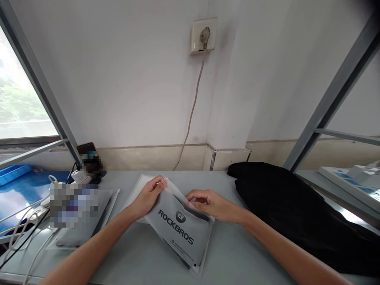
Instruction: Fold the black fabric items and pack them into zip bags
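Note:
A frosted plastic bag [175, 227] printed ROCKBROS is held tilted over the table, with something dark inside it. My left hand [150, 196] pinches its upper left corner between thumb and fingers. At the bag's upper right edge, my right hand [208, 204] has its fingers curled on the opening, which gapes a little between the two hands. The fingertips of the right hand are partly hidden behind the plastic. Beneath the left hand, another pale frosted bag [135, 190] lies on the table.
Black cloth [285, 209] is heaped on the right of the grey table [127, 257]. On the left lie a packed clear bag [102, 209], white cables [35, 221] and a phone [86, 149] on a stand. A cord [194, 103] hangs from the wall socket [204, 36]. Metal posts stand either side.

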Demonstrator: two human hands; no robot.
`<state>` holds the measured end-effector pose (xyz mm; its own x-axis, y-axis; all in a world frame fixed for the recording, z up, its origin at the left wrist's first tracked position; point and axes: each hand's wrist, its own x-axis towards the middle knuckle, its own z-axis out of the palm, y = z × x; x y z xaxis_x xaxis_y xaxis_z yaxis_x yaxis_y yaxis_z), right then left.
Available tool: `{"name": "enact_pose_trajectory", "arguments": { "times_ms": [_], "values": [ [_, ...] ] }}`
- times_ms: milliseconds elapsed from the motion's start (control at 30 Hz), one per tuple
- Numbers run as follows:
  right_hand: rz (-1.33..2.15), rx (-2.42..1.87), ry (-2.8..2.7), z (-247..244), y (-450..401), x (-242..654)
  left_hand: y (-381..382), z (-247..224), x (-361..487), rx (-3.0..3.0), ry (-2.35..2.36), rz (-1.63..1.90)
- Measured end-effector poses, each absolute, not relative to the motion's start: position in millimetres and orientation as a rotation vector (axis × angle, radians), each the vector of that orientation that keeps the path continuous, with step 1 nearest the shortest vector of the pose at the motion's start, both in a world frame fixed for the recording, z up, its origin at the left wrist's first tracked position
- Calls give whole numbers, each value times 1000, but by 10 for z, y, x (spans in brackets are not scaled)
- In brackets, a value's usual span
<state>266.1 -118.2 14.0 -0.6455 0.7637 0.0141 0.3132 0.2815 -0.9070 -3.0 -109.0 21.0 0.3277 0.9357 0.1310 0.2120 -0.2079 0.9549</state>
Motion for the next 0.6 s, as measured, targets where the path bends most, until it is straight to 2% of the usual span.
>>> {"name": "enact_pose_trajectory", "arguments": {
  "times_ms": [400, 467, 600],
  "values": [
    [1762, -808, -2186, 221, -1361, 2528, -1226, 178, 96, 1716, 928, 875],
    [1724, -782, -2153, 218, -1366, 2524, -1213, 177, 87, 1629, 939, 904],
    [1342, -881, -1880, 175, -1289, 2526, -1104, 245, -20, 1218, 913, 1092]
  ]
}}
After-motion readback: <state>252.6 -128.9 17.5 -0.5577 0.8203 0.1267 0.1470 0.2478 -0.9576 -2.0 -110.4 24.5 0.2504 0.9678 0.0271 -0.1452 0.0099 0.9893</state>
